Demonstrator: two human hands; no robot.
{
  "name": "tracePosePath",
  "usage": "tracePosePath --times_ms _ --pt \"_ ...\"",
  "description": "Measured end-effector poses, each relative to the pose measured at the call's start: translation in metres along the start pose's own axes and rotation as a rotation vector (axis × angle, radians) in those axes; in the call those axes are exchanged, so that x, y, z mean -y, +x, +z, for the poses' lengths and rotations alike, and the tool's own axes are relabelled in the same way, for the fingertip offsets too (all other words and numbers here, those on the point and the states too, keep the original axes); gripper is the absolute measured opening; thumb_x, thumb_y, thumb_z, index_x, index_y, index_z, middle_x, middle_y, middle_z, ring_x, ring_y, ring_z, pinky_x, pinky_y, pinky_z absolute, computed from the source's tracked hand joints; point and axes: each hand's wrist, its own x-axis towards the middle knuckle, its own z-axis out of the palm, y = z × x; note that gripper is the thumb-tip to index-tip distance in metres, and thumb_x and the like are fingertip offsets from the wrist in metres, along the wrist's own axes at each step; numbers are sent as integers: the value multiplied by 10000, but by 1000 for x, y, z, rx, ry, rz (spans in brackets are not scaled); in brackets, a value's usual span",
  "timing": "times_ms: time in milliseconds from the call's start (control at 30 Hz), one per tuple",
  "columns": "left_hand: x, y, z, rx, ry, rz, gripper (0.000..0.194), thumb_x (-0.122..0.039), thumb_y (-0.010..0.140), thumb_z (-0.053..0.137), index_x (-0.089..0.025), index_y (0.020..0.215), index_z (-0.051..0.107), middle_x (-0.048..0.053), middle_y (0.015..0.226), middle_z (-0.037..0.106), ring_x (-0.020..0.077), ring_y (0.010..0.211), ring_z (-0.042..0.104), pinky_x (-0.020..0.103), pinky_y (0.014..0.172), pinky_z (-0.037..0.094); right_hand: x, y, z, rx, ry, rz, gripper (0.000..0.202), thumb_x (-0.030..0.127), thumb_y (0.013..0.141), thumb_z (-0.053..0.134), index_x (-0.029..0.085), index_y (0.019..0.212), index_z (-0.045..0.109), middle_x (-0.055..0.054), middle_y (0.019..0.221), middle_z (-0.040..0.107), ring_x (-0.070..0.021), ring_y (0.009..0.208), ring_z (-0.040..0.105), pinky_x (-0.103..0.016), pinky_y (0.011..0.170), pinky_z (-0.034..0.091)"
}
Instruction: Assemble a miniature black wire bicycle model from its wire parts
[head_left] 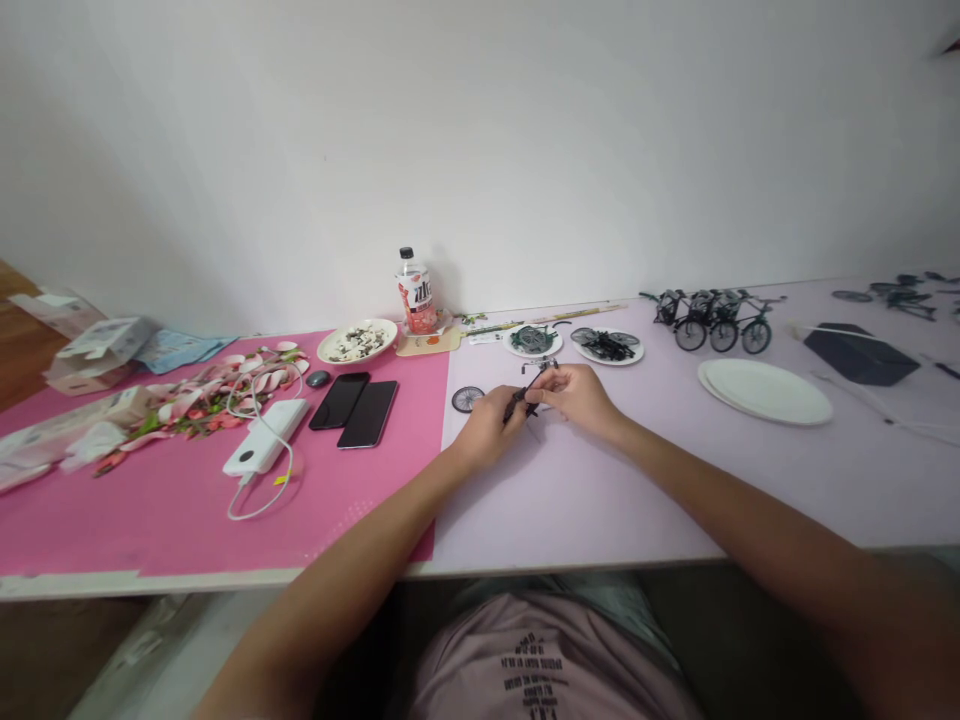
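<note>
My left hand (489, 428) is closed around a small dark model bicycle part (517, 402), which its fingers partly hide. Fingertips of my right hand (579, 400) pinch at the same part from the right, close against the left fingers. A thin dark rod sticks up between the hands; whether it belongs to that part I cannot tell. Just left of my hands a black spoked toy wheel (468, 399) lies flat on the table. Behind my fingers is a small silvery handlebar-like piece (535, 369).
Behind my hands stand a plate of green parts (509, 348) and a plate of black parts (637, 354). Finished-looking model bicycles (724, 322) and stacked white plates (787, 405) are right. Phones (367, 415), a power bank (266, 437) and a drink bottle (418, 290) are left.
</note>
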Motion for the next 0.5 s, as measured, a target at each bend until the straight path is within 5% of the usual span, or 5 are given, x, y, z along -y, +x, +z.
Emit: tracePosePath --times_ms 133,300,500 --pt "3 0 -1 1 57 75 241 -252 994 483 -179 1132 667 96 996 702 203 881 663 317 826 497 0 0 -2 -12 -16 3 451 546 574 930 156 723 759 -69 686 745 -142 503 582 -196 325 371" --pt "-2 1 -2 -27 44 6 219 -251 983 505 -167 1057 693 83 926 719 191 828 653 300 797 488 -3 2 -6 19 -65 -53 454 585 636 887 162 760 778 -67 686 745 -150 506 582 -224 368 380" --pt "6 6 -2 -119 -74 -177 243 -306 991 500 -166 993 699 47 832 731 164 712 636 270 689 464 -2 18 -41 191 -553 -321 141 367 856 740 259 811 819 -21 836 798 -206 770 687 -302 705 485"
